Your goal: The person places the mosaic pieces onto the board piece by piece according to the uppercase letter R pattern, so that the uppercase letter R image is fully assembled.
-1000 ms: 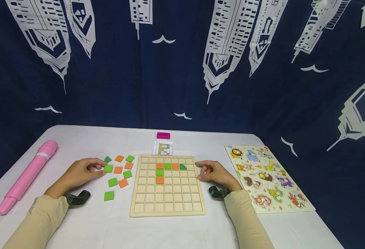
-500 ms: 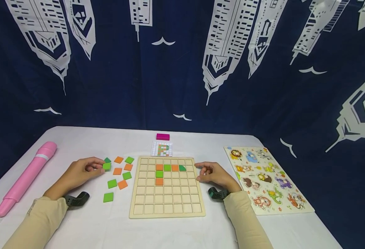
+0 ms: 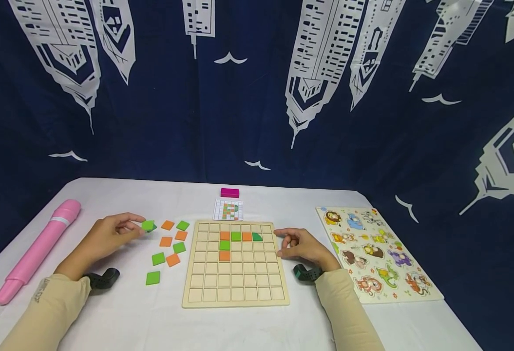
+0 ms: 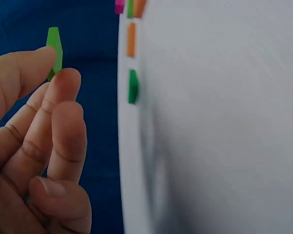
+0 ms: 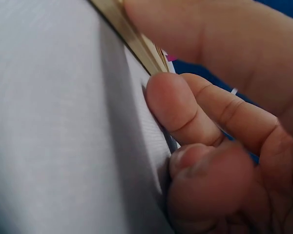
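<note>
My left hand (image 3: pixel 109 236) pinches a light green square tile (image 3: pixel 147 225) between thumb and fingertips. In the left wrist view this tile (image 4: pixel 54 51) stands on edge, raised off the table. It overlaps a dark green tile (image 3: pixel 154 226) behind it in the head view. My right hand (image 3: pixel 302 243) rests at the right edge of a wooden grid board (image 3: pixel 239 295), thumb and index finger touching the rim and the other fingers loosely curled. On the board, orange and green squares and a dark green rounded piece (image 3: pixel 257 237) fill several upper cells.
Loose orange and green tiles (image 3: pixel 166 241) lie between my left hand and the board. Behind the board are a pattern card (image 3: pixel 228 210) and a magenta block (image 3: pixel 230 193). A pink tube (image 3: pixel 39 251) lies at the left, an animal puzzle board (image 3: pixel 377 253) at the right.
My left hand has lifted the light green tile off the table and carried it slightly away from me, towards the dark green tile. The right hand stays at the board's edge.
</note>
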Tool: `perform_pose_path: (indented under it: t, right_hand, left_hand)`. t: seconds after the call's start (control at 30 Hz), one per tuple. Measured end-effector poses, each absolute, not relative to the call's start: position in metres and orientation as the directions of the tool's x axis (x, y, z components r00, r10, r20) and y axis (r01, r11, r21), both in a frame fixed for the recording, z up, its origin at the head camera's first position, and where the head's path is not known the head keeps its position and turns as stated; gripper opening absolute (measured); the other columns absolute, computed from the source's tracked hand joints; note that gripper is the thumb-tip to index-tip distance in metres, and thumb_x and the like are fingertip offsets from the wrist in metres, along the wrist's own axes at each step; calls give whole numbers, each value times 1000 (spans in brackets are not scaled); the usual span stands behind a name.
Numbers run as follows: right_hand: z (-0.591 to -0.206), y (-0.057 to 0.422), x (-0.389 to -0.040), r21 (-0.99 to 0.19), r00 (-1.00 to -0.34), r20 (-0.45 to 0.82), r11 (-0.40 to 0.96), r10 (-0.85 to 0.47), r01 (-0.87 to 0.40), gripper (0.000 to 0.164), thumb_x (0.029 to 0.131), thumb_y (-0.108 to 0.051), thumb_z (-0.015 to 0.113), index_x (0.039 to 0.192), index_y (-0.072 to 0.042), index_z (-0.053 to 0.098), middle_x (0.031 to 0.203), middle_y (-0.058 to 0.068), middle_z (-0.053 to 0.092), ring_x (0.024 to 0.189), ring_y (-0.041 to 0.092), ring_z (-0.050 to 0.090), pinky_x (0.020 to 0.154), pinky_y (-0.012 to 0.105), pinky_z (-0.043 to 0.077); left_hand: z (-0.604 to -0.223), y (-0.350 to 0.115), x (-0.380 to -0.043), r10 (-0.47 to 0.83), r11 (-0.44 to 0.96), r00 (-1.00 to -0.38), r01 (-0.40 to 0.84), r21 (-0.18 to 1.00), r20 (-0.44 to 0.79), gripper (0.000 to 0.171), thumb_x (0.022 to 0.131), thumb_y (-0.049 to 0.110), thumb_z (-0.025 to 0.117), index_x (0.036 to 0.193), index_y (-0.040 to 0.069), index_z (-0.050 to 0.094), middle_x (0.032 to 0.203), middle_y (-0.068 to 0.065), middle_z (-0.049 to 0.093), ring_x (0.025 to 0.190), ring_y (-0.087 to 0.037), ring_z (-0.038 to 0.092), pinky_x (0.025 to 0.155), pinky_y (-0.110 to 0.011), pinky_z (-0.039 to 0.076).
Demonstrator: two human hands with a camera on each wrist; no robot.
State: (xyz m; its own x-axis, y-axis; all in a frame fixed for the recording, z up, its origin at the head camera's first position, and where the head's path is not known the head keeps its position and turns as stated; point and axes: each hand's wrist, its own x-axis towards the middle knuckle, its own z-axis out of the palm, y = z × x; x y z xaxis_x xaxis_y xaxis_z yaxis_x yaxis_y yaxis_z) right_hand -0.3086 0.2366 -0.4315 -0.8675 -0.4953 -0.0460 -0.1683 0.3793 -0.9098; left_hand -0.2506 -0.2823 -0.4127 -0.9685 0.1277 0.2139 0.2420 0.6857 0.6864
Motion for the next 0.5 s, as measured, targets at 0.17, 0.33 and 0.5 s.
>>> perform_pose_path:
  t: [0.17,0.33,0.5]
  right_hand:
    - [-430,237,-308,-909,-862,-45,379,-505,-175,65,88,6,82,146,17,54,88,1,65,65,7,46,60,19,41]
    - [-431,237,-309,-909,-859,-33,373,-512,-188,64,88,6,83,145,17,54,88,1,66,67,7,46,62,19,41]
    - [-430,238,-309,-903,-861,-26,381,-509,-198,65,88,5,83,145,16,55,89,2,66,67,8,46,62,20,42]
  left_hand:
    - [-398,-268,-248,123,704,-968,240,668,218,37,96,18,83,127,0,74,97,-2,78,78,-15,56,65,-26,45]
    - [-388,-247,-245,138,694,-967,248,676,213,35,96,17,82,126,2,75,98,0,79,83,-17,57,70,-26,46]
    - [-384,-224,-244,150,664,-971,237,709,184,35,96,19,81,127,4,75,98,1,78,84,-19,57,70,-28,46]
